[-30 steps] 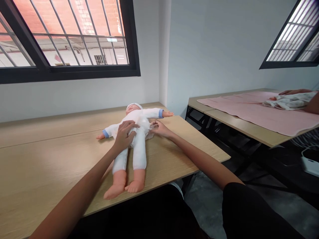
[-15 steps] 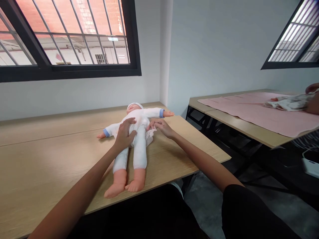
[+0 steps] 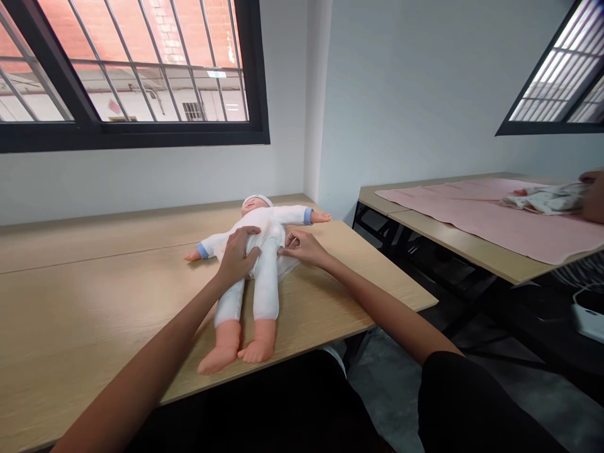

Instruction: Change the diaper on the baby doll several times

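Left hand (image 3: 238, 257): fingers spread and pressed on the midriff of a baby doll (image 3: 267, 220) in a white suit, lying face up on a wooden bench (image 3: 94, 321), its legs extending toward the near edge below the fingers. Right hand (image 3: 302, 247): fingertips pinched on a white cloth (image 3: 289, 264) beside and under the doll's hip. Beyond the fingers, on a second bench (image 3: 438, 240), a pink cloth (image 3: 472, 220) carries a printed bundle (image 3: 542, 200) at a co-worker's hand (image 3: 593, 201).

A pink cloth (image 3: 453, 214) lies on the next table (image 3: 443, 242), and a barred window (image 3: 136, 69) looks out on a brick wall (image 3: 177, 31).
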A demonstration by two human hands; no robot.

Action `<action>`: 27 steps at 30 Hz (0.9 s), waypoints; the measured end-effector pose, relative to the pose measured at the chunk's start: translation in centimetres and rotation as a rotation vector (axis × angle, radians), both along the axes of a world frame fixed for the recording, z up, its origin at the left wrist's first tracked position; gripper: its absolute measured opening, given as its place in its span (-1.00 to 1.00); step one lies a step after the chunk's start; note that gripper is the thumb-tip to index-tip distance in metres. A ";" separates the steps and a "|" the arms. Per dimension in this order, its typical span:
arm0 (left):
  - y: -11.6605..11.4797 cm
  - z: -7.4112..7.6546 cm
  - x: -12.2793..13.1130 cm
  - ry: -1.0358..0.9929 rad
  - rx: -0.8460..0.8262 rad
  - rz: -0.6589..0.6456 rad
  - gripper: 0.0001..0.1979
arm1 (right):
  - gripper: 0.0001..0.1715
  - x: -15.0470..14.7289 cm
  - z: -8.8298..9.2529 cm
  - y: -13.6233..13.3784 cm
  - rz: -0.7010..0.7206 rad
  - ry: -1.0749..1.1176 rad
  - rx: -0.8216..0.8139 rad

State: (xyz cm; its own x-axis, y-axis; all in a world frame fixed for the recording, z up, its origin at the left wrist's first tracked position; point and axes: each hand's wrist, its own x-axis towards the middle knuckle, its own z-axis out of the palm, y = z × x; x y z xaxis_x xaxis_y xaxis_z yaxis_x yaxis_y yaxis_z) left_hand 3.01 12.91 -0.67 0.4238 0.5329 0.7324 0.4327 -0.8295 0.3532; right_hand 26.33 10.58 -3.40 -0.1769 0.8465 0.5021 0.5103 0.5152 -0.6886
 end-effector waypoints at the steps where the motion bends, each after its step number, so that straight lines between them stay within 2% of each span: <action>1: 0.0 0.0 0.0 0.002 0.003 -0.001 -0.63 | -0.54 0.0 -0.2 0.0 0.024 0.024 -0.024; 5: 0.0 0.1 0.0 -0.001 0.011 -0.014 -0.64 | -0.73 0.0 -0.4 0.0 0.117 0.024 -0.046; 11: 0.0 0.1 0.0 0.015 0.005 -0.004 -0.63 | -0.82 -0.7 0.2 -0.7 0.033 -0.173 -0.041; 14: 0.0 0.1 0.0 0.024 0.005 0.000 -0.63 | -0.89 -0.9 0.2 -0.8 0.007 -0.278 0.048; 17: 0.0 0.1 0.0 0.028 0.004 -0.001 -0.64 | -0.87 -0.6 0.2 -0.6 0.038 -0.306 0.123; 21: 0.0 0.1 0.0 0.021 0.013 -0.002 -0.64 | -0.79 -0.3 0.3 -0.3 0.088 -0.312 0.117; 27: 0.0 0.1 0.0 0.030 0.012 -0.005 -0.63 | -0.84 -0.8 0.1 -0.3 -0.007 -0.294 0.082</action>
